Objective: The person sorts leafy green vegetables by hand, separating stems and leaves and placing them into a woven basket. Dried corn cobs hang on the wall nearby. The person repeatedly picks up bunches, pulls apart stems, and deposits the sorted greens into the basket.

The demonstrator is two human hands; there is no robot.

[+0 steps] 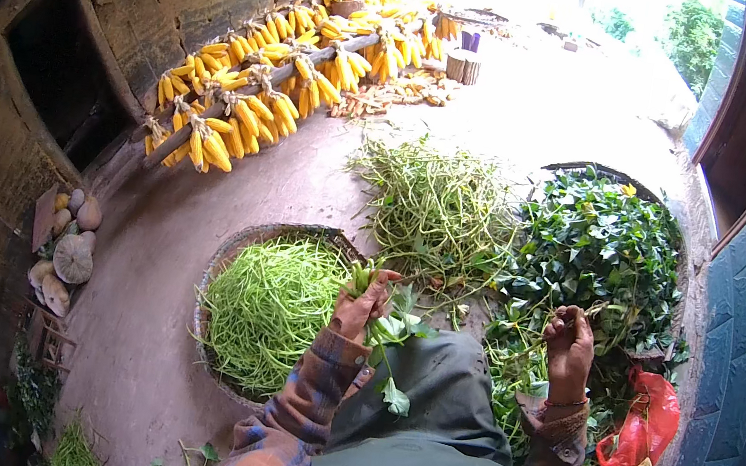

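Note:
My left hand is closed around a bunch of green stems, and a leafy sprig hangs from it over my knee. At its left stands a round woven basket heaped with thin light-green stalks. My right hand is raised at the right with fingers and thumb pinched together, in front of leafy vines; a thin stem seems to run from its fingertips. Beyond it a large basket is piled with dark-green leafy vines. A heap of stripped pale stalks lies on the floor between the baskets.
Bundles of yellow corn cobs hang on a pole by the earthen wall. A wood stump stands behind. Pumpkins lie at the left wall. A red plastic bag is at my right, near the blue wall.

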